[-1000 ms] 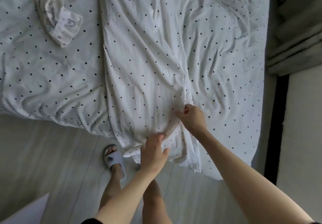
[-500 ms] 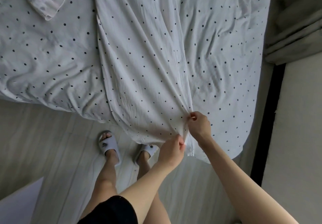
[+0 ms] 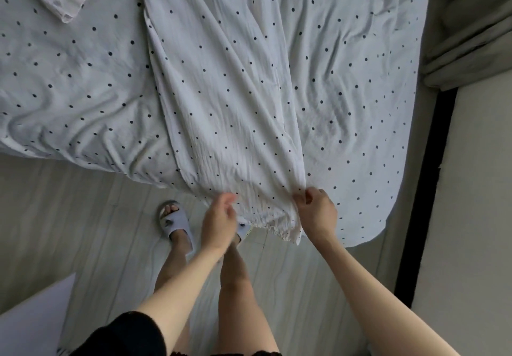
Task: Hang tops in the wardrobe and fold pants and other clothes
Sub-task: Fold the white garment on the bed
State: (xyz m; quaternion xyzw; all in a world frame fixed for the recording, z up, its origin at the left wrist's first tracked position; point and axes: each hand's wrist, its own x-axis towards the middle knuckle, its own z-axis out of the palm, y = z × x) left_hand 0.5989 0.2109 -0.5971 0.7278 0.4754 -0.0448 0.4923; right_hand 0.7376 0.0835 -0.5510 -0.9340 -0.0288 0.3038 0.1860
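Dotted garment [image 3: 227, 100] lies along the bed [image 3: 69, 84] (same dotted print); right hand [image 3: 317, 213] pinches its hem corner, left hand [image 3: 219, 221] grips the hem's other side.

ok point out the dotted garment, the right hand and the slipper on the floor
dotted garment [image 3: 221, 100], head view, middle of the crinkled cloth lying on the bed
right hand [image 3: 318, 213], head view, back of the hand pinching the hem
slipper [image 3: 176, 221], head view, its strap
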